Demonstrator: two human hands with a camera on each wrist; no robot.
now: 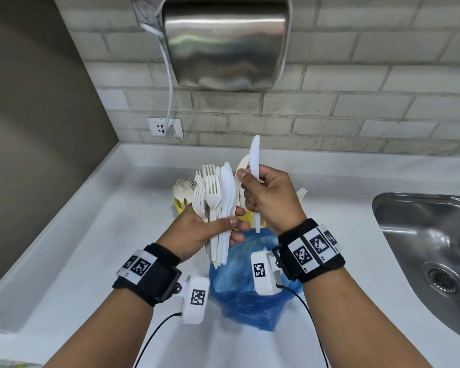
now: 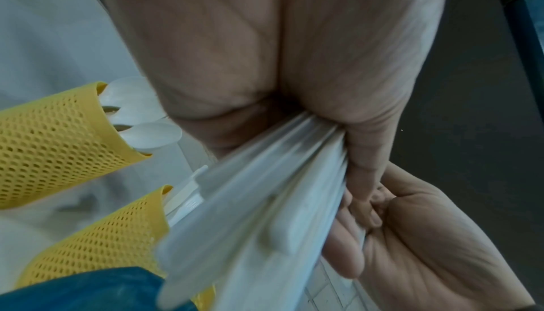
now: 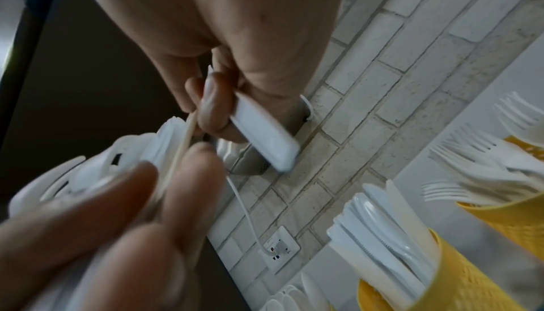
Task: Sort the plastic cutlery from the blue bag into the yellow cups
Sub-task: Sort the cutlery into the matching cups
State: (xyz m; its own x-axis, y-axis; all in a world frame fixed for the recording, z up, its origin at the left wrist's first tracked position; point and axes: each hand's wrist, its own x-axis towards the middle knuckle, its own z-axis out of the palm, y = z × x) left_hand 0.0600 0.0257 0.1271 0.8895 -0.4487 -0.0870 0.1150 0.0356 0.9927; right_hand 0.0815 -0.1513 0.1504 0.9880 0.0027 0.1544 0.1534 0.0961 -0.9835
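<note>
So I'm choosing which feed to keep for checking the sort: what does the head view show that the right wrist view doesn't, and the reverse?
Only the head view shows the blue bag, the sink, the hand dryer, and the left hand gripping a mixed bundle of cutlery.

Only the right wrist view shows what two yellow cups hold: the knife cup and the fork cup.

Both show the right hand holding a white knife and the wall socket.

Before me ran a white countertop [image 1: 91,235] with a steel sink [image 1: 420,235] at my right, backed by pale brick tile [image 1: 356,102] carrying a steel hand dryer [image 1: 223,43] and a wall socket [image 1: 165,127].
</note>
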